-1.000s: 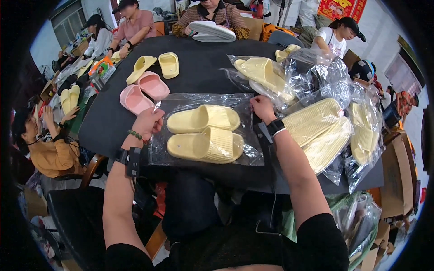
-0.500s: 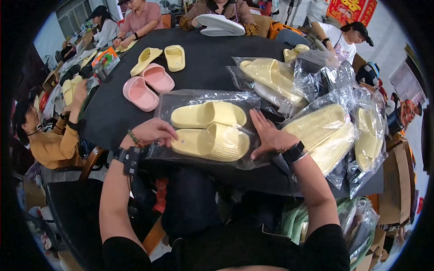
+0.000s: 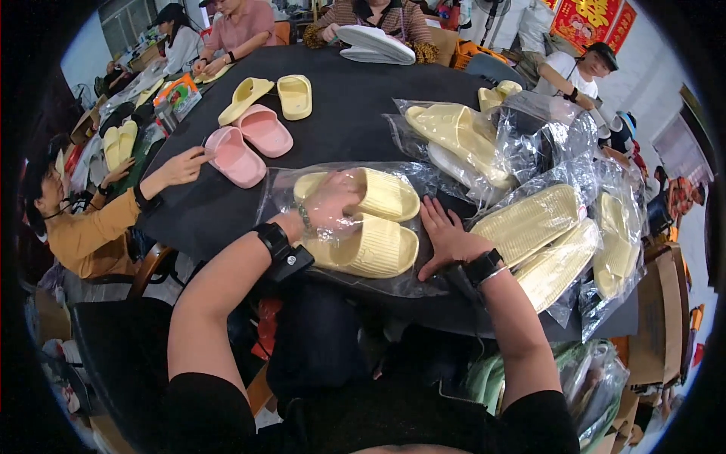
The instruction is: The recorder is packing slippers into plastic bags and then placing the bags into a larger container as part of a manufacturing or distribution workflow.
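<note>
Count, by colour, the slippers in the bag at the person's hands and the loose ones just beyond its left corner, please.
Loose pink slippers: 2
Loose yellow slippers: 2
Yellow slippers in the clear bag: 2
Total: 6 (2 pink, 4 yellow)

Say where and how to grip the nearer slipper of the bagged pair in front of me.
The nearer slipper is probably best pinched by its ribbed strap, coming from the left: the strap arches over the footbed and its hollow faces that way. Your right hand lies beside the toe end, making that side less free.
</note>
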{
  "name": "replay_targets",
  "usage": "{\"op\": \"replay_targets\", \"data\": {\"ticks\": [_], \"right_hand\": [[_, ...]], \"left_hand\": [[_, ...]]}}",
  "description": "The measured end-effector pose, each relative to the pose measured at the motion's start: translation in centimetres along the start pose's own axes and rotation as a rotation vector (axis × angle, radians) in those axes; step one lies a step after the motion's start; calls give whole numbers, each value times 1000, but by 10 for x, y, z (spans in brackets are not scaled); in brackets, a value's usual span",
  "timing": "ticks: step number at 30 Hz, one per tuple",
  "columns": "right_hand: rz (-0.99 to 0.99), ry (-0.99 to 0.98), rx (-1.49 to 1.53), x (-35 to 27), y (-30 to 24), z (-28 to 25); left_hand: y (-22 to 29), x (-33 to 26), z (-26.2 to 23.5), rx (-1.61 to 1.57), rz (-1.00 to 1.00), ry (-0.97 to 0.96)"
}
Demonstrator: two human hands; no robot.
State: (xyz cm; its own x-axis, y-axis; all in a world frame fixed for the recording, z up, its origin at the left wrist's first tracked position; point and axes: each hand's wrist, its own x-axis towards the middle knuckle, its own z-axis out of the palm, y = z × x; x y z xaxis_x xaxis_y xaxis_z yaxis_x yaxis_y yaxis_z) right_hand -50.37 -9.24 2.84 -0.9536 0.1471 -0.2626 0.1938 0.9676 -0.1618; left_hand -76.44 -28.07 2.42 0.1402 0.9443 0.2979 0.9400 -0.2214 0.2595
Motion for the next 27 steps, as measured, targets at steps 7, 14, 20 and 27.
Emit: {"op": "replay_targets", "data": {"ticks": [7,14,20,27], "right_hand": [[27,-19,8,-1,-3,-2],[38,-14,27,-3,-5,-2],[89,116,17,-15,-25,-3],[44,351,74,-42,-57,2]], "left_hand": [[-26,-26,-18,165,24,204],[-60,-168,-123,465,-681,167],[4,-126,-192,744,-559,508],[83,7,-89,121,-463,392]]}}
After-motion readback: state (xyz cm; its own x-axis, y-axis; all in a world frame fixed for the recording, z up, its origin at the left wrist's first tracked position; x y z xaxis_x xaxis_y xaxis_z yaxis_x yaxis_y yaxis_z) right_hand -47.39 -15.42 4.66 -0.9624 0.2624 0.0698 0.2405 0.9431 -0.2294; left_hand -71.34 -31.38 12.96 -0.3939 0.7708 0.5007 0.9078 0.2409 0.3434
